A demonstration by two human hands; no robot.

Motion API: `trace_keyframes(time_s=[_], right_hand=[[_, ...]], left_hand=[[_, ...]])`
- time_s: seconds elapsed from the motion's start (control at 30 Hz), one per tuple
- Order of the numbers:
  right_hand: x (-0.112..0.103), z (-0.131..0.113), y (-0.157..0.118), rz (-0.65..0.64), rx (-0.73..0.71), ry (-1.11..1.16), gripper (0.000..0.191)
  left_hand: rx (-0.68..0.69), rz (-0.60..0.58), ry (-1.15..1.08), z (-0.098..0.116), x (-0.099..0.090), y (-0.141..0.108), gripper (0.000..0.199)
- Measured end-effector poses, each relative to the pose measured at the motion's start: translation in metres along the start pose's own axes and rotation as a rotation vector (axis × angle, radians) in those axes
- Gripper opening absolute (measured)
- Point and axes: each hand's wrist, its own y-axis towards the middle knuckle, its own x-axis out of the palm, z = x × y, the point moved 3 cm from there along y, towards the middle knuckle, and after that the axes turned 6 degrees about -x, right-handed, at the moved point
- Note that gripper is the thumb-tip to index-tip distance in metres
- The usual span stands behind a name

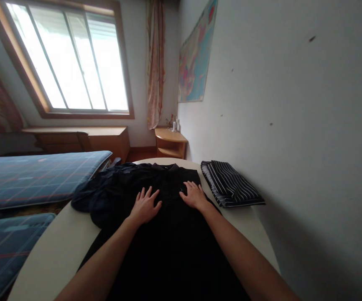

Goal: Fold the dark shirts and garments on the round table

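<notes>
A black collared garment lies spread on a pale round table, its collar at the far side. My left hand rests on the left part of the garment with its fingers apart. On the right part, my right hand lies with fingers spread, beside a small dark shiny spot on the cloth. Neither hand holds anything. Dark bunched cloth sits along the garment's left side. A folded black and white striped cloth is to the right of my right hand.
Plaid padded seats or mattresses stand left of the table. The white wall runs close along the right. Beyond the table are a small corner shelf, a wooden desk and a window.
</notes>
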Motion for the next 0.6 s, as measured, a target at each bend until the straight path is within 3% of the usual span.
trace_keyframes(time_s=[0.2,0.33,0.43,0.5,0.6], right_hand=[[-0.006,0.004,0.019,0.004,0.126,0.037,0.091],[-0.002,0.01,0.027,-0.074,0.13,0.009,0.087],[-0.002,0.012,0.027,-0.056,0.112,0.001,0.084],[-0.006,0.009,0.024,0.022,0.032,0.022,0.073],[-0.011,-0.001,0.013,0.099,-0.197,0.036,0.057]], left_hand=[[0.013,-0.012,-0.004,-0.002,0.001,0.002,0.061],[0.002,-0.028,-0.017,-0.002,0.0,0.007,0.06],[-0.009,-0.016,-0.02,-0.002,-0.002,0.008,0.059],[0.006,0.011,-0.024,0.0,-0.002,0.008,0.058],[0.089,0.047,-0.047,0.006,-0.002,0.006,0.055]])
